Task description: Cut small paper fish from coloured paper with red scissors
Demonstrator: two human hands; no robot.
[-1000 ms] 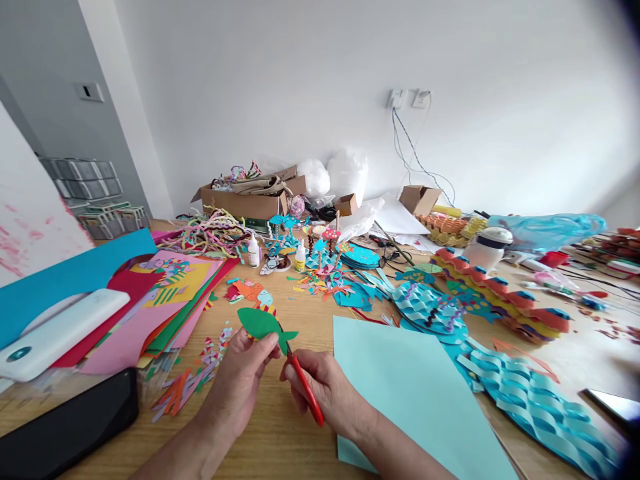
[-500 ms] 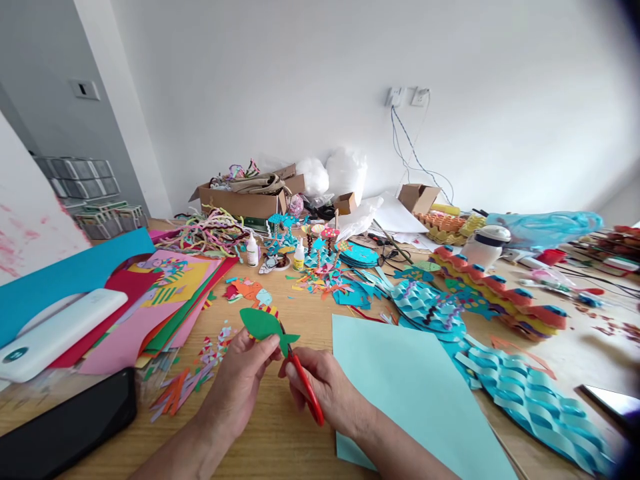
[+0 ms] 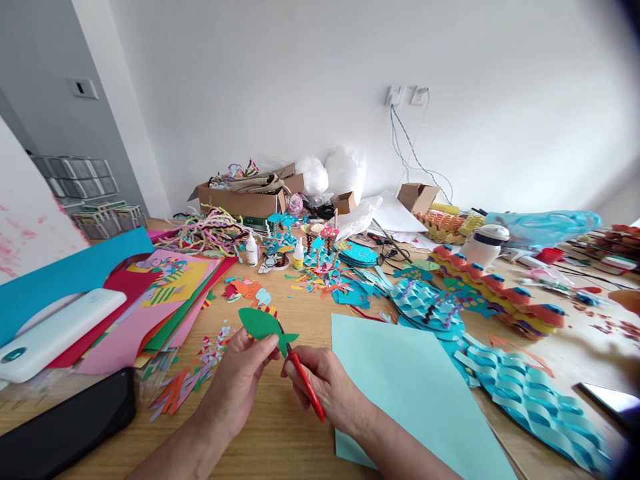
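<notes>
Between finger and thumb, my left hand (image 3: 245, 373) pinches a green paper fish (image 3: 257, 323) near its tail. Red-handled scissors (image 3: 307, 387) are in my right hand (image 3: 325, 383), fingers wrapped round the handles. Their dark blades lie at the fish's tail, partly hidden by the paper. Behind the fish a red-and-yellow striped piece (image 3: 271, 311) shows in part. To the right of my hands lies a pale turquoise paper sheet (image 3: 395, 387). Left of them are thin paper strips (image 3: 175, 393) and small colourful scraps (image 3: 217, 343).
Stacked coloured paper (image 3: 120, 333), a white power bank-like device (image 3: 65, 333) and a black phone (image 3: 75, 427) sit at the left. Glue bottles (image 3: 251, 250) stand ahead. Woven blue paper fish shapes (image 3: 535, 393) and a painted egg-carton strip (image 3: 500, 293) occupy the right.
Both hands, the fish and the scissors stay almost in place. At the far right edge, a blurred brownish shape, perhaps part of a hand, has come into view.
</notes>
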